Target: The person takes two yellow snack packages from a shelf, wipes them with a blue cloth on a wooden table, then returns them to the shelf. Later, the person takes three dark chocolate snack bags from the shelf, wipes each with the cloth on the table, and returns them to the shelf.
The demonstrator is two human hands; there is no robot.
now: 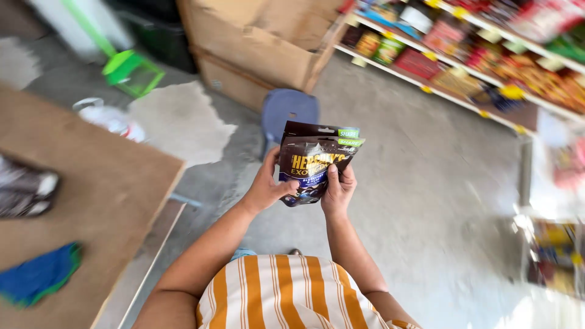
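1. Both hands hold dark brown snack pouches out in front of the body, over open grey concrete floor. The floor is widest to the right and ahead; nothing stands directly under the pouches.
2. The left hand wraps the pouches' left edge, thumb laid across the lower front. The right hand grips the lower right edge, thumb pressed up the front face, fingers behind.
3. Two pouches show, one stacked behind the other, each with a green strip at its top corner; the rear one sticks out above the front one.
4. Just beyond the pouches stands one blue plastic stool, near but apart from them.
5. Behind the stool sit stacked cardboard boxes; two are clear, and more cannot be told.
6. On the left, a brown table has its corner edge near the left forearm. On it lie one blue cloth and a blurred dark packet.
7. One green bin stands far left, by a pale patch on the floor.
8. Along the upper right run shelves crowded with coloured packets, too blurred to count.
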